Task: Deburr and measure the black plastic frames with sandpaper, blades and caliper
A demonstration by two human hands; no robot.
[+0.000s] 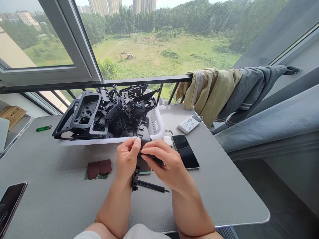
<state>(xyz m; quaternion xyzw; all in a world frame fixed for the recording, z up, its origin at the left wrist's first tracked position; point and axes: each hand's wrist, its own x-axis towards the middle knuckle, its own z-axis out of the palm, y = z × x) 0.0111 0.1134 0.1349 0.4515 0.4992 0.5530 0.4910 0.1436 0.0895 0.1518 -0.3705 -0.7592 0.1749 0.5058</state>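
My left hand (126,156) is closed around a long black plastic part (143,131), its thumb on top. The part stands upright in front of me, its upper end before the basket and its lower end below my hand. My right hand (165,161) is closed in a pinch against the part's middle; whatever sits between those fingertips is too small to make out. Beneath my hands lies a black pen-shaped tool with markings (152,186), its thin tip pointing right. Dark red sandpaper pieces (99,168) lie left of my left hand.
A white basket (158,122) heaped with black plastic parts (112,113) stands against the window railing. Around it are a green lighter (43,128), a black phone (185,152), a white power bank (189,123) and another phone (11,207). Clothes (216,89) hang over the railing.
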